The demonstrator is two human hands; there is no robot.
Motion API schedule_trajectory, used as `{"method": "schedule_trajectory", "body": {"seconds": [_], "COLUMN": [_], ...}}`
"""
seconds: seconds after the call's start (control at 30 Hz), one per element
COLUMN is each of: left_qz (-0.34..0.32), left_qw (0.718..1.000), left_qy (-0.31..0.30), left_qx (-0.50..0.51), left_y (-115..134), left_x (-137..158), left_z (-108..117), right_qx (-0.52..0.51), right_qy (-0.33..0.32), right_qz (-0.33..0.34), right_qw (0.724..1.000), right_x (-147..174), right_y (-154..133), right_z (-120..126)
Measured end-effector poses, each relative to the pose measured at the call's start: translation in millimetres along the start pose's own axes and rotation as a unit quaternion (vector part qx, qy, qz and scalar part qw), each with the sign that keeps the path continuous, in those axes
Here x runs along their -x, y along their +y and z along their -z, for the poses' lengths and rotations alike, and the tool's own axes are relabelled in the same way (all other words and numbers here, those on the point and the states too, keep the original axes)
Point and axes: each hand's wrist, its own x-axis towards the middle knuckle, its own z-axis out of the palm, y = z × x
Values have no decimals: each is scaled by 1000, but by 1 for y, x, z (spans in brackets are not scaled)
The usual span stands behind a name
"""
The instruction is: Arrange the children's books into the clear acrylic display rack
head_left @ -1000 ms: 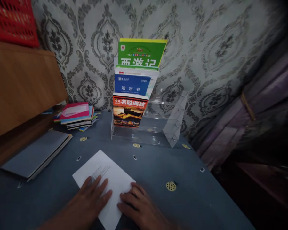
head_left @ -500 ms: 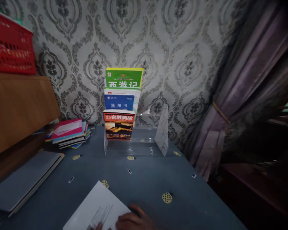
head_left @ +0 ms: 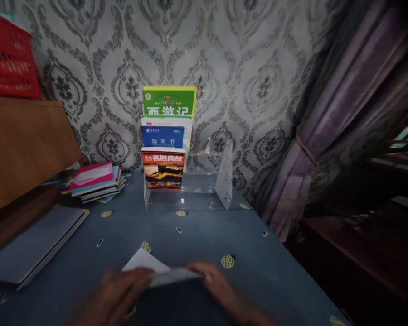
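Observation:
At the bottom of the head view, a white booklet [head_left: 144,261] is tilted up off the blue cloth, one pale corner pointing away from me. My left hand [head_left: 124,290] is closed over its left part, blurred by motion. The thumb and fingers of my right hand [head_left: 217,285] pinch its right edge. A dark face shows below the pale edge between the hands; whether it is the booklet's cover I cannot tell. Beyond them stands a clear acrylic rack [head_left: 224,179], its left side holding a red-titled book [head_left: 163,170], a blue booklet [head_left: 163,136] and a green book [head_left: 170,99].
A stack of books [head_left: 95,181] lies at the back left. Nearer is a grey laptop-like slab [head_left: 37,244], beside a wooden box [head_left: 27,149] carrying a red basket [head_left: 12,59]. Patterned wallpaper backs the table [head_left: 190,240]; a purple curtain [head_left: 302,158] hangs on the right.
The booklet was lying flatter, its printed white page showing; now it is tilted up between both hands. My left hand has come further into view, and the camera has shifted slightly.

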Motion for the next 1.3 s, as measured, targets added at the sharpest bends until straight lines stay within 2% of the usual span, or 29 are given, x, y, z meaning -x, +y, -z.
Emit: {"method": "schedule_trajectory", "body": {"seconds": [0.03,0.07,0.13,0.17,0.27,0.37,0.5,0.57,0.63,0.73,0.9,0.97,1.07,1.1,1.17,1.23,1.3], "left_qz": [21,36,68,77,129,200,271,297,320,340,339,354,376,367,323,251,164], "left_qw": [999,997,993,991,964,910,805,758,727,709,731,740,764,787,858,932,978], "left_qy": [29,55,61,49,77,102,161,195,223,237,239,245,250,250,235,175,88], "left_qx": [13,29,70,101,218,347,502,547,565,570,541,517,461,428,324,195,90], "left_y": [5,11,21,25,29,21,10,7,5,2,-13,-25,-45,-50,-57,-59,-59], "left_x": [-11,-23,-47,-59,-80,-84,-82,-82,-83,-82,-67,-60,-53,-51,-50,-52,-54], "left_z": [9,18,35,41,51,47,38,37,37,35,30,30,31,31,29,25,15], "right_qx": [-40,-77,-189,-227,-241,-216,-171,-158,-152,-147,-136,-91,24,76,179,259,319], "right_qy": [41,52,97,86,38,2,-22,-32,-42,-37,-14,-28,-73,-91,-120,-139,-161], "right_qz": [-5,-2,8,7,22,30,35,33,26,6,-52,-68,-51,-34,3,33,55], "right_qw": [998,996,977,970,969,976,984,986,987,989,989,993,996,992,977,955,932], "right_x": [-6,-13,-31,-40,-61,-72,-79,-81,-82,-81,-82,-86,-97,-101,-112,-124,-138], "right_y": [-2,-4,-6,-8,-16,-19,-11,-7,-5,-7,-4,-1,4,4,1,-5,-14], "right_z": [0,-1,-7,-10,-17,-20,-23,-25,-26,-24,-5,6,21,25,30,32,33]}}
